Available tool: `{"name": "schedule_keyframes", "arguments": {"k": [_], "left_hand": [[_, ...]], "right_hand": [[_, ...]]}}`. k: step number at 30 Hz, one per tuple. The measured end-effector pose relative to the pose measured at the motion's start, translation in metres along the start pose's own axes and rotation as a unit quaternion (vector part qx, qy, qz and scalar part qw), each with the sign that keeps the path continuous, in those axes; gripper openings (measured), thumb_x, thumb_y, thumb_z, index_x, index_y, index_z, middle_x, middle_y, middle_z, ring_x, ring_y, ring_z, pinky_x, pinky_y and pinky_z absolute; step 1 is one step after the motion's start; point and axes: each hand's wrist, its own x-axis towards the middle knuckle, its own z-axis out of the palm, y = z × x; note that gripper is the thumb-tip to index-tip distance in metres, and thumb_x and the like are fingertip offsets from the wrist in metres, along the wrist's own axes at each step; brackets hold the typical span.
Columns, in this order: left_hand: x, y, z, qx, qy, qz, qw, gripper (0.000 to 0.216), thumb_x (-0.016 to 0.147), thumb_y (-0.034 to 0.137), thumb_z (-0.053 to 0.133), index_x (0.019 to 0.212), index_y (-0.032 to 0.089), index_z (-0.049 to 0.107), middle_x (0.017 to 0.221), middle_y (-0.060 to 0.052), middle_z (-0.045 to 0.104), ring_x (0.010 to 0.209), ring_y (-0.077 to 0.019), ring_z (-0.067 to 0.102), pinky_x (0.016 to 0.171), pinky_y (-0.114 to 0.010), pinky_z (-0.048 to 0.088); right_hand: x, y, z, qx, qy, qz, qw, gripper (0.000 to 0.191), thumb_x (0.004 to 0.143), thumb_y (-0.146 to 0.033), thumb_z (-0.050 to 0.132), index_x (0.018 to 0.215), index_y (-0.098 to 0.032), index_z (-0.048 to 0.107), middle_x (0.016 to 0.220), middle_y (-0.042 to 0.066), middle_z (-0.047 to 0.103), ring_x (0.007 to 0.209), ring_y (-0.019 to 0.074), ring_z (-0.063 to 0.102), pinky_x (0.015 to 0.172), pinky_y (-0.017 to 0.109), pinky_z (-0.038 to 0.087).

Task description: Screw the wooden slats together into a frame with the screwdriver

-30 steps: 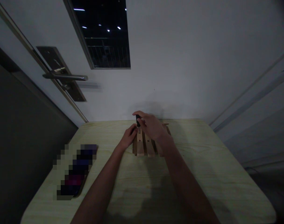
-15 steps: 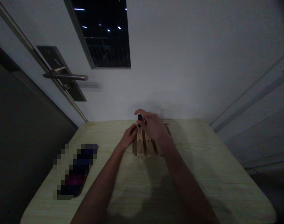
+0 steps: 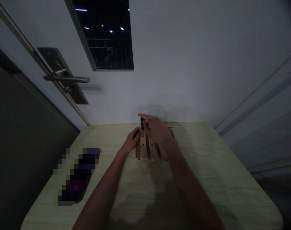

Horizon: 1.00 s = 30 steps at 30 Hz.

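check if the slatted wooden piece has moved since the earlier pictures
No: the slatted wooden piece shows no visible shift in any direction, judged against the tabletop.

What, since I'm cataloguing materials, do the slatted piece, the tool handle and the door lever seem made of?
Slatted piece: probably wood, matte; it looks tan and brown, without visible shine.
Tool handle: perhaps plastic or rubber, being black; finish too dim to tell.
Door lever: likely smooth metal, from its grey sheen.

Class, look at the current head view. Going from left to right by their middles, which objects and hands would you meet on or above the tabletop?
Dark, pixelated object → left hand → black-handled tool → right hand.
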Motion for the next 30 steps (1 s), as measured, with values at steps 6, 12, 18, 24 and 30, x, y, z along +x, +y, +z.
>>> {"name": "schedule_keyframes", "arguments": {"k": [6, 12, 18, 24, 30], "left_hand": [[-0.0002, 0.0000, 0.0001, -0.001, -0.006, 0.000, 1.000, 0.028, 0.089, 0.037, 0.039, 0.097, 0.016, 0.056, 0.091, -0.004, 0.062, 0.092, -0.0187, 0.056, 0.086, -0.031, 0.044], [-0.0001, -0.0018, 0.0000, 0.009, 0.002, -0.004, 1.000, 0.029, 0.089, 0.037, 0.040, 0.100, 0.015, 0.056, 0.097, -0.005, 0.063, 0.094, -0.0189, 0.056, 0.087, -0.032, 0.044], [0.0002, -0.0030, 0.0005, 0.021, 0.015, -0.016, 1.000, 0.035, 0.087, 0.040, 0.040, 0.103, 0.013, 0.057, 0.103, -0.008, 0.064, 0.095, -0.0207, 0.057, 0.088, -0.033, 0.044], [-0.0009, -0.0048, 0.0002, 0.031, 0.020, -0.027, 0.999, 0.036, 0.087, 0.042, 0.040, 0.096, 0.013, 0.059, 0.095, -0.007, 0.065, 0.090, -0.0216, 0.058, 0.081, -0.033, 0.047], [-0.0005, -0.0014, 0.0005, 0.020, 0.021, -0.026, 0.999, 0.035, 0.087, 0.041, 0.042, 0.103, 0.014, 0.057, 0.101, -0.008, 0.064, 0.094, -0.0216, 0.057, 0.087, -0.034, 0.045]], "right_hand": [[-0.0016, 0.0000, -0.0041, 0.014, -0.013, 0.000, 1.000, 0.039, 0.089, -0.016, 0.037, 0.125, -0.020, 0.051, 0.118, 0.008, 0.061, 0.103, 0.0174, 0.058, 0.090, 0.031, 0.043], [-0.0017, 0.0011, -0.0061, 0.015, -0.008, 0.009, 1.000, 0.027, 0.087, -0.021, 0.046, 0.111, -0.025, 0.055, 0.100, 0.004, 0.064, 0.083, 0.0144, 0.059, 0.073, 0.025, 0.043], [-0.0002, -0.0003, -0.0071, 0.027, -0.027, 0.005, 0.999, 0.013, 0.085, -0.032, 0.051, 0.080, -0.021, 0.058, 0.071, 0.000, 0.060, 0.063, 0.0102, 0.051, 0.060, 0.022, 0.037], [-0.0013, -0.0021, -0.0050, 0.035, -0.057, 0.015, 0.998, 0.021, 0.081, -0.043, 0.055, 0.078, -0.022, 0.053, 0.062, -0.003, 0.056, 0.056, 0.0098, 0.048, 0.053, 0.022, 0.032], [-0.0019, -0.0016, -0.0032, -0.037, -0.024, 0.041, 0.998, 0.021, 0.085, -0.042, 0.050, 0.087, -0.021, 0.051, 0.070, 0.002, 0.060, 0.060, 0.0126, 0.051, 0.052, 0.024, 0.030]]}}
